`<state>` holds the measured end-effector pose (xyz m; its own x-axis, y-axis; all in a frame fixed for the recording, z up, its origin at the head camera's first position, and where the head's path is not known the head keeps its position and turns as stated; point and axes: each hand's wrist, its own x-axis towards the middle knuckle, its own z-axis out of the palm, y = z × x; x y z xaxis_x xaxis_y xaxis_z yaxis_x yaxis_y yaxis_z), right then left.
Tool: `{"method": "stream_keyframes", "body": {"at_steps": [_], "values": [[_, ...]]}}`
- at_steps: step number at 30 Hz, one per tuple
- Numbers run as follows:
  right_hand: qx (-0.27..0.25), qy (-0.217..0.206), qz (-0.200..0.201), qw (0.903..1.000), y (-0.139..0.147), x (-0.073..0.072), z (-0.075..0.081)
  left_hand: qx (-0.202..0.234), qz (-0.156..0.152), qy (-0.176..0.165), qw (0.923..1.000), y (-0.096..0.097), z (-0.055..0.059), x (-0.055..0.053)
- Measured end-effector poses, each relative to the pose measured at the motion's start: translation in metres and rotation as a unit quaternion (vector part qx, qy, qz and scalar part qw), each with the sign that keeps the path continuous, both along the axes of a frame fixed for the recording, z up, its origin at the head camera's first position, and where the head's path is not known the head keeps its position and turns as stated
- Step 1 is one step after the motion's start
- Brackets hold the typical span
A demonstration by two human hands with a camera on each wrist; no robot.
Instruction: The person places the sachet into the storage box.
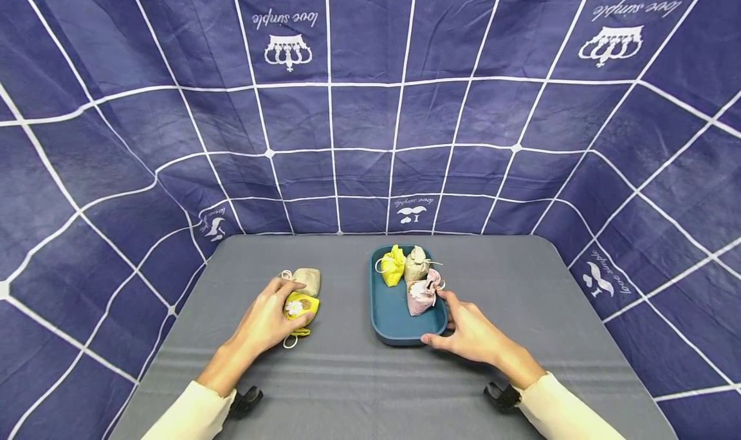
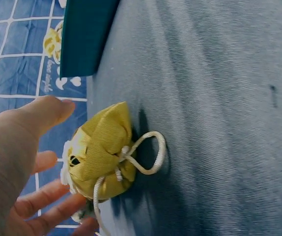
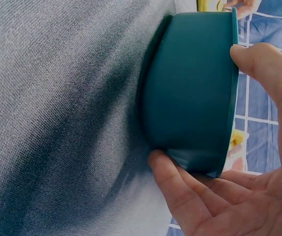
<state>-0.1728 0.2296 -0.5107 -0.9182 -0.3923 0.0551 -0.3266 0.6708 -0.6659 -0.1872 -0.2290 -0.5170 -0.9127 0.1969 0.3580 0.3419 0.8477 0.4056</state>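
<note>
On the left of the table, my left hand (image 1: 267, 318) reaches over a small yellow drawstring pouch (image 1: 311, 303) with a white flower on it. In the left wrist view, thumb and fingers are spread around the yellow pouch, with a gap between the thumb and the cloth. A beige pouch (image 1: 308, 280) lies just behind it, near the fingertips. My right hand (image 1: 477, 334) holds the near right corner of a blue-green tray (image 1: 389, 321). Its thumb presses the rim and its fingers lie along the outer wall (image 3: 195, 93).
Inside the tray are a yellow pouch (image 1: 392, 267), a beige pouch (image 1: 414, 267) and a pink pouch (image 1: 419, 302), grouped toward its far and right sides. Grey cloth (image 1: 347, 375) covers the table. A blue checked curtain (image 1: 359, 118) stands around the back and sides.
</note>
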Motion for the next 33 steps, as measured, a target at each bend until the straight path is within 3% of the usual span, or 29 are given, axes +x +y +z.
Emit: {"method": "stream_keyframes", "body": {"at_steps": [9,16,25,28,33], "values": [[-0.001,-0.004,0.0,1.0,-0.001,-0.001,0.0,0.023,0.042,-0.076,0.996,0.002,-0.011,0.004],[-0.008,-0.004,0.006,0.9999,-0.003,-0.001,-0.001,0.028,0.027,-0.05,0.998,0.006,-0.015,0.003],[-0.021,-0.008,0.012,0.9997,-0.001,-0.001,-0.001,0.016,-0.048,-0.018,0.9985,0.002,-0.014,0.002],[-0.019,-0.009,0.008,0.9998,-0.001,-0.001,-0.001,0.017,-0.044,-0.017,0.9987,0.002,-0.014,0.002],[-0.015,-0.009,0.005,0.9998,0.0,0.0,-0.001,0.027,0.005,-0.042,0.9987,0.003,-0.015,0.004]]}}
